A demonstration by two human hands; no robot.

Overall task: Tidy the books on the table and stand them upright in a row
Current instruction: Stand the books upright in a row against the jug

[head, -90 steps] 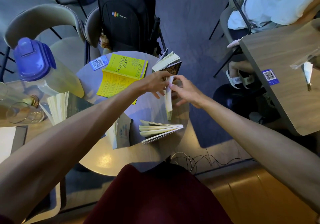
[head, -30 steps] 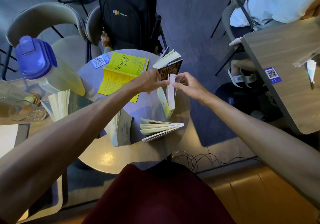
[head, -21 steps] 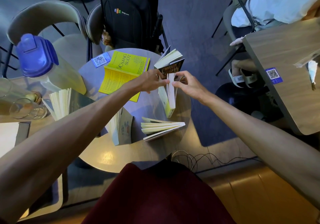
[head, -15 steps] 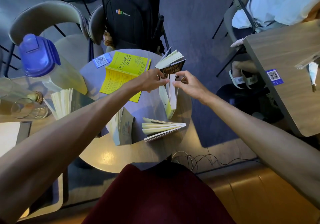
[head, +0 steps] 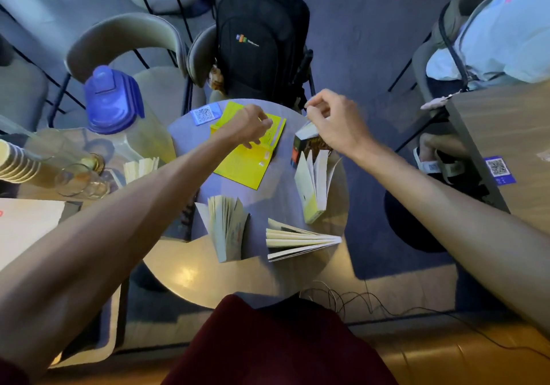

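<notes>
- The left hand (head: 249, 127) lies over the far end of the yellow book (head: 249, 158), fingers curled down and touching its cover; whether they pinch it, I cannot tell.
- The yellow book lies flat on the round table (head: 208, 277), open and face down.
- The right hand (head: 334, 122) hovers over the dark book (head: 306, 143), fingers loosely curled with thumb and forefinger pinched together, holding nothing visible.
- The dark book stands under that hand's palm, partly hidden.
- Just nearer than the right hand, a pale book (head: 315, 185) stands upright with its pages fanned.
- Between the two forearms stand two more fanned books: one (head: 227, 230) by the left forearm, another (head: 297, 240) nearer the right forearm.
- Beyond both hands, a black backpack (head: 262, 42) rests on a chair.
- Left of the left hand stands a jug (head: 119, 116) with a blue lid.
</notes>
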